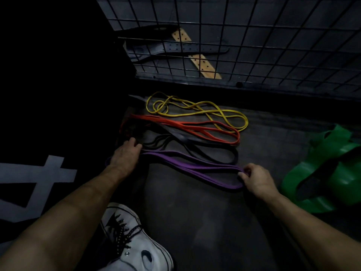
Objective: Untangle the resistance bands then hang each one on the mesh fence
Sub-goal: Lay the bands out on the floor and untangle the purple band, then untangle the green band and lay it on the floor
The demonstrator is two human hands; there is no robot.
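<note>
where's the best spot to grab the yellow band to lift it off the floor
Probably the yellow band at its right-end loop, coming from above on the right. That end lies open and flat on the floor, with only the orange band overlapping its lower edge. The left end is coiled on itself near the fence, so pulling there could tighten the twists.

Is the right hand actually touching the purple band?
Touching. The head view shows the right hand with fingers curled around the looped end of the purple band, pinching it just above the floor.
</note>
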